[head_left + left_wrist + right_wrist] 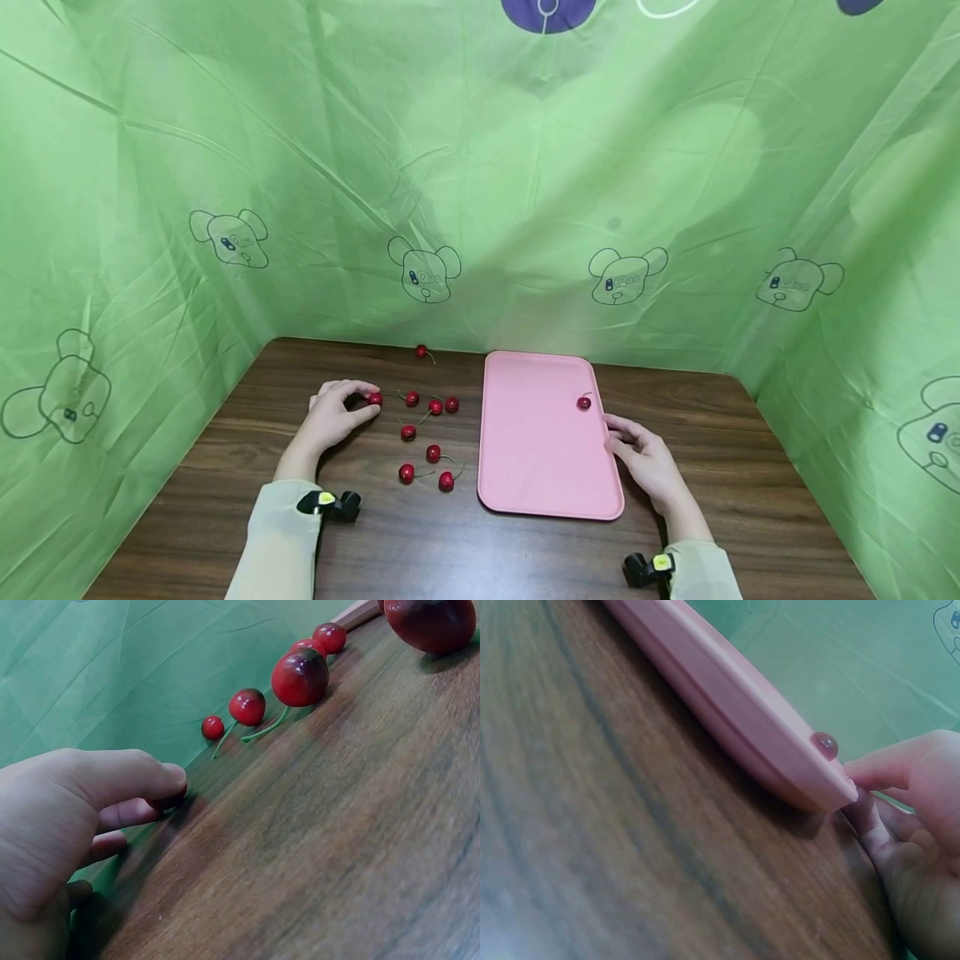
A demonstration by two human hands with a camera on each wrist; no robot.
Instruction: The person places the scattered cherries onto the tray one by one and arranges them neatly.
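My left hand (339,410) lies on the dark wooden table (465,550) and pinches a red cherry (375,399) between thumb and fingertip; the left wrist view shows that cherry (169,801) dark under the thumb. Several more stemmed cherries (420,442) are scattered just right of it, seen in a row (300,677) in the left wrist view. A pink tray (540,450) lies right of centre with one cherry (583,403) on it. My right hand (641,458) sits at the tray's right edge, and its fingers (877,769) pinch the rim (810,780).
Green printed cloth (480,183) walls the table at the back and on both sides. One lone cherry (422,352) lies near the back cloth. Bare wood runs along the front edge and to the right of the tray.
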